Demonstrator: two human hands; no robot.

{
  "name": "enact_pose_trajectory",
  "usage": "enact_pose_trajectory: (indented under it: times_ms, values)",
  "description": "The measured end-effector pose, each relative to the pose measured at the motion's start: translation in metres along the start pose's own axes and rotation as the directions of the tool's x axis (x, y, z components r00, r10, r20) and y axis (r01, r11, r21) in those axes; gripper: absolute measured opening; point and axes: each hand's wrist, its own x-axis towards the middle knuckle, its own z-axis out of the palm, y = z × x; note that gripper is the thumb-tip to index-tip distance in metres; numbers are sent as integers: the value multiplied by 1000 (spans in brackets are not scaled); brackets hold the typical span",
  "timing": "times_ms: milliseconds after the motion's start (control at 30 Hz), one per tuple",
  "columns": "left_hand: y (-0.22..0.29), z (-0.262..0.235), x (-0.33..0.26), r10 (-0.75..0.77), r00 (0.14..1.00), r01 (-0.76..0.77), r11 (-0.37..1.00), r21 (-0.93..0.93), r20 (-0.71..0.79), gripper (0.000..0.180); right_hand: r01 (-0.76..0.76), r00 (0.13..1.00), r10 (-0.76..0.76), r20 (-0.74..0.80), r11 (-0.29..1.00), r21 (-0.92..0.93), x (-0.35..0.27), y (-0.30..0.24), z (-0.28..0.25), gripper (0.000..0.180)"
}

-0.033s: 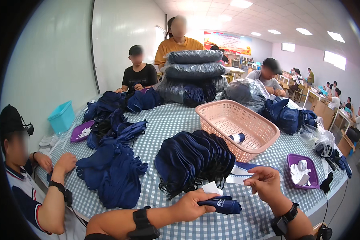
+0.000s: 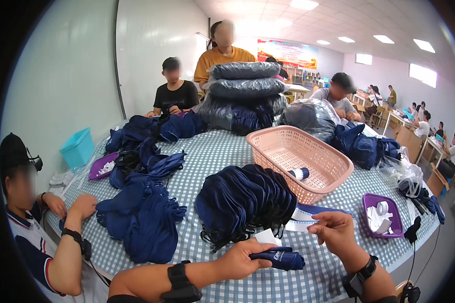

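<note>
Pinched loosely in the left hand (image 2: pixel 247 258), the rolled navy cloth bundle (image 2: pixel 280 258) rests on the checked tablecloth (image 2: pixel 222 151) while the right hand (image 2: pixel 333 231) hovers empty, fingers curled, so the roll may spring open.

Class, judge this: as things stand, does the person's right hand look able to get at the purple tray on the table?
Probably yes. The right hand is empty-looking and hovers beside the purple tray, with only bare checked tablecloth between them; nothing blocks the way.
</note>
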Motion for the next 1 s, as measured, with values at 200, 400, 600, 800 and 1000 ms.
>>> enact_pose_trajectory:
  times_ms: [200, 400, 600, 800, 1000]
  values:
    - [3, 0, 0, -9, 1000, 9, 1000, 16, -4, 47, 9, 998, -2, 65, 994, -106, 0, 2, -5, 13]
    - [7, -1, 1, -4, 1000, 4, 1000, -6, 3, 46, -48, 995, 64, 70, 977, -207, -1, 2, -5, 11]
    - [7, -2, 2, -41, 999, 41, 997, 65, 3, 46, -14, 997, 42, 66, 922, -386, 0, -7, -1, 12]
    - [-1, 1, 1, 28, 999, -27, 1000, 12, -29, 45, 62, 995, -15, 98, 862, -502, 3, -5, 0, 12]
    - [-1, 1, 2, 22, 1000, -22, 1000, -7, -3, 45, -73, 996, 88, -3, 804, -590, 12, -20, 5, 20]
